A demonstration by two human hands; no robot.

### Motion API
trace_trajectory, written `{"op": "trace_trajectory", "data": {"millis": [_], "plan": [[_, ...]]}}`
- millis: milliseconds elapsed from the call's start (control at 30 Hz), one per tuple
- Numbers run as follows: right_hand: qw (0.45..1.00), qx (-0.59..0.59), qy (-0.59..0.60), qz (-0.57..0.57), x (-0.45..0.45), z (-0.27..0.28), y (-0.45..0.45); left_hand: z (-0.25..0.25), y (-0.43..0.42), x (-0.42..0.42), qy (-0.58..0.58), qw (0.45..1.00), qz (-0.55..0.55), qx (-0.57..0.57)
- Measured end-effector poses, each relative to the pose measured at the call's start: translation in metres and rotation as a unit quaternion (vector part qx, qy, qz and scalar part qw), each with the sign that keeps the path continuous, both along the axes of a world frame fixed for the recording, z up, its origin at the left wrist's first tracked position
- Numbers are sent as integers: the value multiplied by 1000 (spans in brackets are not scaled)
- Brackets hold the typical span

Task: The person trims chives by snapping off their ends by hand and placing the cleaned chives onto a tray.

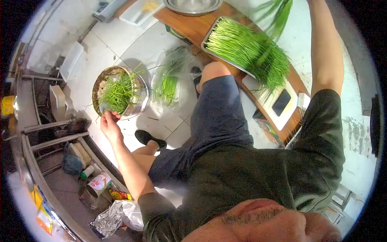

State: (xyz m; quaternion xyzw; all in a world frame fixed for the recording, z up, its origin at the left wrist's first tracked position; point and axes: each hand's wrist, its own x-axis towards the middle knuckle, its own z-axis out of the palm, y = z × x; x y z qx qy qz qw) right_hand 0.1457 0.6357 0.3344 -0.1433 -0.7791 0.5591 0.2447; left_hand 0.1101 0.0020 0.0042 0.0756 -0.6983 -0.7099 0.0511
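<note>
My left hand [110,122] is at the near rim of a round metal bucket [144,94], its fingers curled together. Whatever they may hold is too small to make out. Loose green chive trimmings [120,89] fill the bucket, some poking over the rim. My right forearm [325,52] reaches up past the top edge, so the right hand is out of view. Near it, a blurred bunch of long chives [282,18] hangs at the top. Below that bunch, a tray [206,40] holds a thick, neatly laid pile of chives [246,48].
The tray stands on a wooden bench [177,22] beside a metal bowl [193,6] and a phone [281,102] on a white board. A clear plastic bag with chives [167,88] lies on the tiled floor. A cluttered shelf [56,141] flanks my left arm.
</note>
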Motion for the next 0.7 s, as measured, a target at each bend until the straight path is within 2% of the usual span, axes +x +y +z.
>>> {"op": "trace_trajectory", "data": {"millis": [33,133,233,267,333,400,467,533,633,667,700], "plan": [[998,-6,-15,57,0,-1,9,-2,1,0,-8,1000,3,-9],[973,163,-158,-51,14,4,-15,-11,-6,1,-9,999,-10,-29],[904,329,-268,-51,7,-23,-23,-17,-6,2,-8,1000,-20,-5],[876,382,-291,-38,-1,-47,-14,-18,-6,2,-7,1000,-21,-8],[860,421,-286,-37,-23,-122,9,-23,-5,0,7,1000,-27,-4],[756,596,-267,51,-55,-251,88,-18,-1,1,2,1000,-13,-7],[793,543,-264,78,-39,-301,28,-11,3,5,-15,1000,16,-12],[738,562,-369,58,-41,-350,17,-17,-6,2,-37,999,30,-19],[725,569,-388,3,-43,-389,37,-19,-17,6,-58,996,43,-56],[777,519,-356,-9,-37,-363,9,-15,-15,7,-58,997,37,-42],[766,526,-370,-11,-42,-364,14,-13,-12,7,-65,996,56,-17]]}}
